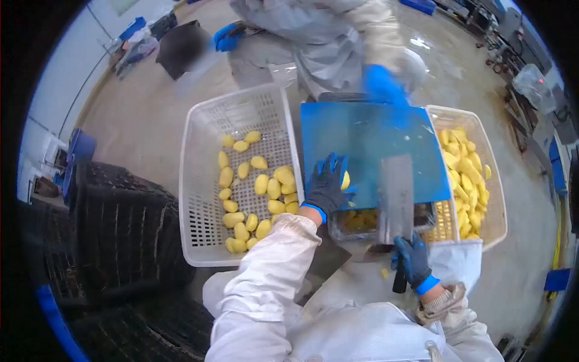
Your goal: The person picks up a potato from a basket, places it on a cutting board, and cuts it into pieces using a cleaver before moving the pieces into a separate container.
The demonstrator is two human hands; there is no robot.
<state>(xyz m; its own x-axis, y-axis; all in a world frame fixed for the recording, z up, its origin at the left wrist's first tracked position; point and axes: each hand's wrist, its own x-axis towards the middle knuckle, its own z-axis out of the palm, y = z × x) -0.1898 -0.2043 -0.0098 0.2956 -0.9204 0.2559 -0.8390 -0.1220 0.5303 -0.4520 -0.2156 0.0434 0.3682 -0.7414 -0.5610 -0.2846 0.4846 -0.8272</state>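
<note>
My left hand [326,186], in a dark glove with blue fingertips, is over the left edge of a blue cutting board [368,136]. A peeled potato [345,180] shows between its thumb and fingers, the rest of it covered by the hand. My right hand [412,263], gloved the same way, grips the dark handle of a cleaver [396,193]. The wide blade points away from me across the board's near edge, to the right of the potato. Below that edge, a tray [347,232] with yellow pieces is partly hidden.
To the left stands a white perforated crate [196,211] holding several whole peeled potatoes. A second crate [497,199] at the right is heaped with yellow cut pieces. A co-worker with blue gloves [386,84] stands across the board. Black crates [126,229] are stacked at the lower left.
</note>
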